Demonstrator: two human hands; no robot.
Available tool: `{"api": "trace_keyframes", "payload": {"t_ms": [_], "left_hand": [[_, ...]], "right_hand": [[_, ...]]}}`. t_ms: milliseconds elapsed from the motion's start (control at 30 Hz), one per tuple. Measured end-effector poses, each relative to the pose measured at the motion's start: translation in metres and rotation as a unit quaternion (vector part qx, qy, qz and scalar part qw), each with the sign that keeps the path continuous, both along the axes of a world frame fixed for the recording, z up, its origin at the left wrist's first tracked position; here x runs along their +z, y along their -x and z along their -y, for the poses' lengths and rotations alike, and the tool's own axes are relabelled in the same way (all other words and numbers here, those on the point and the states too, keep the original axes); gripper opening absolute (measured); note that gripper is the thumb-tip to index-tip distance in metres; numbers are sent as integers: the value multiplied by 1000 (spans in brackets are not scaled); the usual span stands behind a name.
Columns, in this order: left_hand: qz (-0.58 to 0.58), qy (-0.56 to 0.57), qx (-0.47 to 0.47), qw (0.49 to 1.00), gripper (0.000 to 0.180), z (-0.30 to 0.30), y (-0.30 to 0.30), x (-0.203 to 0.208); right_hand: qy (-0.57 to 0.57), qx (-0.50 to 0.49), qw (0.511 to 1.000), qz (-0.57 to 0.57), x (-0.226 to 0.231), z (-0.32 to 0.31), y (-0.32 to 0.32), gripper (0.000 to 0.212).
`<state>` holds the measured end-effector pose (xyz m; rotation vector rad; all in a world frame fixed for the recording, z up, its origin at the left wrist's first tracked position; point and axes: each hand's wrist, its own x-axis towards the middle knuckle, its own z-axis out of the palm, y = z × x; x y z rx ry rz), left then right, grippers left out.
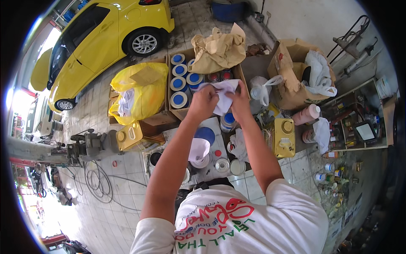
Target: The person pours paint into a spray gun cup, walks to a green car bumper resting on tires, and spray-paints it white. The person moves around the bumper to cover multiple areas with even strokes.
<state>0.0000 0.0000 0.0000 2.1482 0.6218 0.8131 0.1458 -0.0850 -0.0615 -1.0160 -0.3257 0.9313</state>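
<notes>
From where I am standing, a yellow car (101, 34) is filling the far left of the workshop. Nearer, a cardboard box (181, 113) is standing in front of the person, and a yellow plastic bag (153, 95) is lying to its left. Crumpled brown paper (218, 50) is resting over the far part of the box, and cans with blue lids (178, 100) are standing inside it.

Over the near right part of the box, a white cloth (227, 101) is hanging between two hands. The left hand (205, 101) is closing its grip on the cloth's left side, with the fingers curling inward. The right hand (240, 100) is pinching the right side, its grip nearly closed, and I am not seeing any other thing in it. What the left fingers may be hiding, I cannot tell.

The cloth is spreading mostly sideways from one hand to the other, but it is bunching, so its long axis is not showing clearly. Neither hand is being clearly nearer: both are touching it. From the left grip it is lying to the right; from the right grip, to the left, with a loose corner drooping toward the person.
</notes>
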Motion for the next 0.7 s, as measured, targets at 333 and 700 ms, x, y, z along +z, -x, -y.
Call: {"api": "trace_keyframes", "payload": {"t_ms": [333, 700], "left_hand": [[71, 47, 122, 989, 17, -23, 45, 26], [30, 244, -55, 968, 27, -19, 197, 107]], "right_hand": [[225, -120, 841, 477, -12, -57, -16, 77], [-49, 332, 918, 212, 132, 34, 134, 34]]}}
